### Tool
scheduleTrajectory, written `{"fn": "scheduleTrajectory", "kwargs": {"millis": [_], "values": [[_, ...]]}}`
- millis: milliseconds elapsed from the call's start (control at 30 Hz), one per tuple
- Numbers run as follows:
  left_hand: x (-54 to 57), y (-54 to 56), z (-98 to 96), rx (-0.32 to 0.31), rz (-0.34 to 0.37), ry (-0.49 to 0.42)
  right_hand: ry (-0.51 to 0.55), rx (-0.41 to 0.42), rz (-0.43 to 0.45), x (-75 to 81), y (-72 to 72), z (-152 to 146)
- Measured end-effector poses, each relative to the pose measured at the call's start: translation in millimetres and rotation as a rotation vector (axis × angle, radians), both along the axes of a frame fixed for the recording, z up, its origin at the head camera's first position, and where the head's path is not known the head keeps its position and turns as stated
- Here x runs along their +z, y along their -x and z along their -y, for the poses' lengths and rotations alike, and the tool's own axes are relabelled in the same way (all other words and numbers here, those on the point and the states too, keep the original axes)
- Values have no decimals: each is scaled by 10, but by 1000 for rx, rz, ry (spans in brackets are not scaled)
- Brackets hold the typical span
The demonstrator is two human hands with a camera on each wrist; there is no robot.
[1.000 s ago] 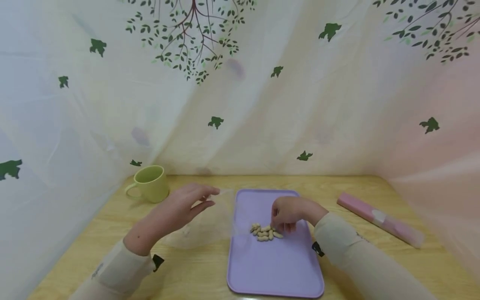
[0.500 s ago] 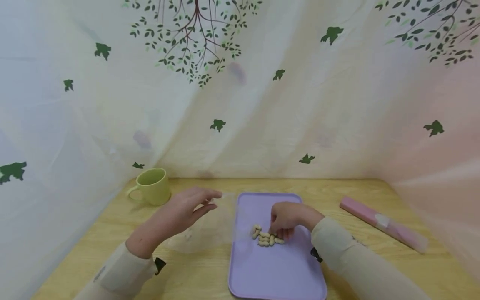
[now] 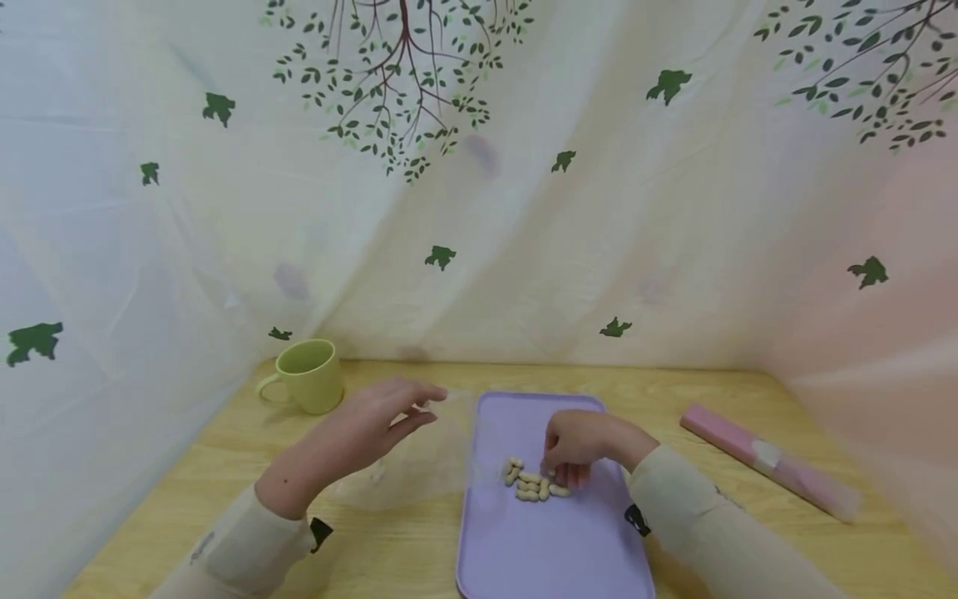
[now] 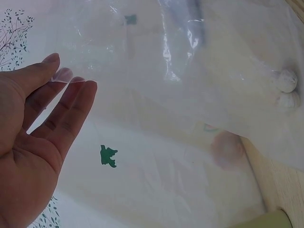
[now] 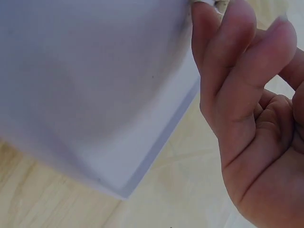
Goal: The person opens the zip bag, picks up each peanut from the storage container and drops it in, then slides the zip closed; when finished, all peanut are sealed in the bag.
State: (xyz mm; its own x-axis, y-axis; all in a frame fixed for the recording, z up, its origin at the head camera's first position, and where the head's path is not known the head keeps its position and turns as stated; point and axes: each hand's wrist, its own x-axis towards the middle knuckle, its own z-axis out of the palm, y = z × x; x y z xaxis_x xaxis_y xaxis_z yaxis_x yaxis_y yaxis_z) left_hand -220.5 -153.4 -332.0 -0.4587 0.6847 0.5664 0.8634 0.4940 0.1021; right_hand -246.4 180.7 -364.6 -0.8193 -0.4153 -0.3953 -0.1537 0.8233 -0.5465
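Observation:
My left hand (image 3: 362,428) pinches the rim of a clear plastic bag (image 3: 427,462) between thumb and fingers, left of the purple tray (image 3: 554,549). In the left wrist view, the bag (image 4: 190,95) hangs from the fingertips with a couple of peanuts (image 4: 286,80) inside. Over the tray, my right hand (image 3: 587,437) points down with curled fingers at a small pile of peanuts (image 3: 530,491). It seems to pinch a peanut; the fingertips partly hide it. The right wrist view shows only a sliver of something brownish beyond the curled fingers (image 5: 237,71).
A yellow-green mug (image 3: 310,378) stands at the back left of the wooden table (image 3: 374,557). On the right lies a pink and clear rolled packet (image 3: 767,457). A pale curtain (image 3: 524,274) with leaf prints encloses the back and sides.
The right hand stays at the pile, its fingertips shifting slightly among the peanuts; some peanuts lie differently. The left hand keeps its grip on the bag. The head view has tilted slightly up.

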Motion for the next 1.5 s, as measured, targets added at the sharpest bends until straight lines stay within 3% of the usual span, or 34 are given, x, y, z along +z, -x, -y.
{"fn": "scheduleTrajectory", "kwargs": {"millis": [567,867,1167,1500], "values": [[2,-2,8,-33,1,-13,226,-44,47,83,49,-205],[3,-2,1,-24,1,-9,326,-32,68,239,29,-232],[-7,1,5,-41,-2,-17,418,24,43,417,-65,-121],[-9,4,-5,-53,-29,-28,508,38,46,485,-150,43]]}}
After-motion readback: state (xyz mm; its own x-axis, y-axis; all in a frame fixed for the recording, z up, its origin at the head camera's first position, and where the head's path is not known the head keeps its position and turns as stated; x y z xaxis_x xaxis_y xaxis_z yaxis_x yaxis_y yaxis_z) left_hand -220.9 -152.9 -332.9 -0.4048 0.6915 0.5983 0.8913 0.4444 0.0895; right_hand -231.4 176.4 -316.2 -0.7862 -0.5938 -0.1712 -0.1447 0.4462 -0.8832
